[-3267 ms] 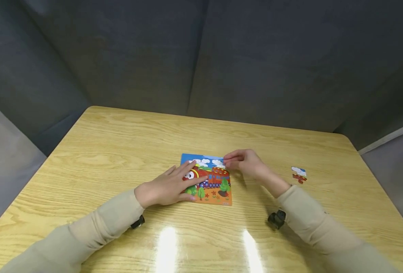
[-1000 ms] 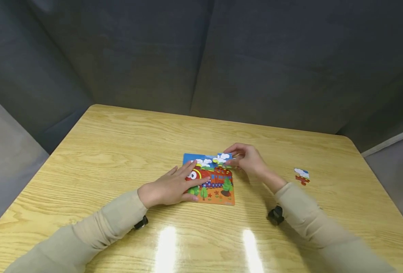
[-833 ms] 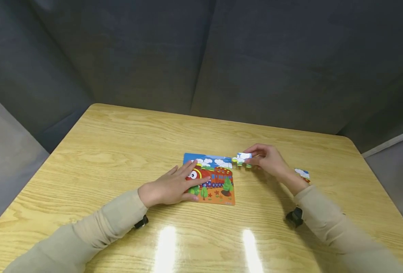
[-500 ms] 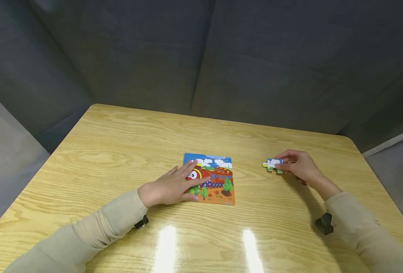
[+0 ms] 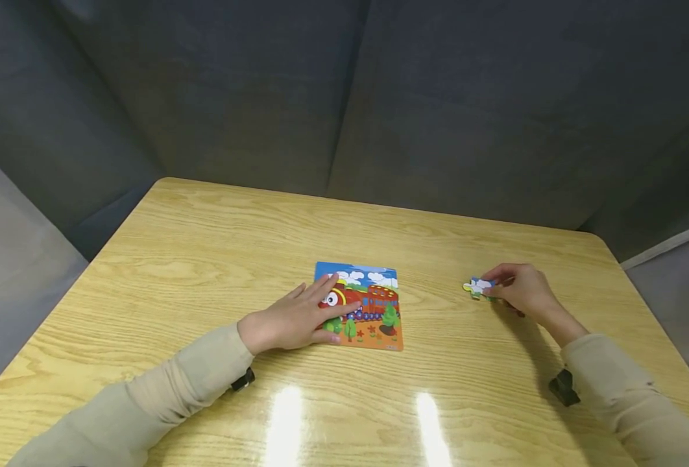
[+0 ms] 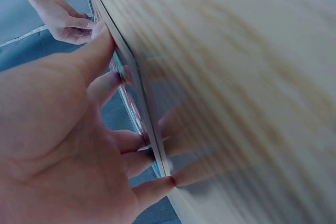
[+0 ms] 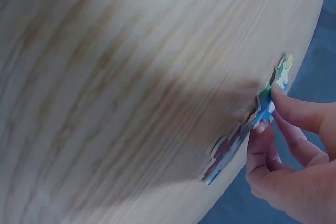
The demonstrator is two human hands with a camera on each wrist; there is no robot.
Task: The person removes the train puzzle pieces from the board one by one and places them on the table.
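A square jigsaw puzzle (image 5: 382, 324) with a red train, blue sky and orange ground lies on the table. My left hand (image 5: 298, 318) rests across its left part with fingers spread, covering some of the picture. In the left wrist view, the fingertips (image 6: 160, 188) touch the puzzle's edge. Off to the right, my right hand (image 5: 522, 292) pinches a puzzle piece (image 5: 477, 287) with white cloud, blue and green. The right wrist view has a second puzzle piece (image 7: 226, 153), partly red, lying by the held one; the right hand mostly hides it in the head view.
Everything is on a light wooden table (image 5: 233, 233) with rounded far corners. Dark grey curtains (image 5: 344, 97) hang behind it and at the sides. Two bright light reflections (image 5: 284, 421) show on the near part of the tabletop.
My right hand has carried the puzzle piece from the puzzle's upper right corner rightward, down to beside the loose piece. My left hand has stayed on the puzzle.
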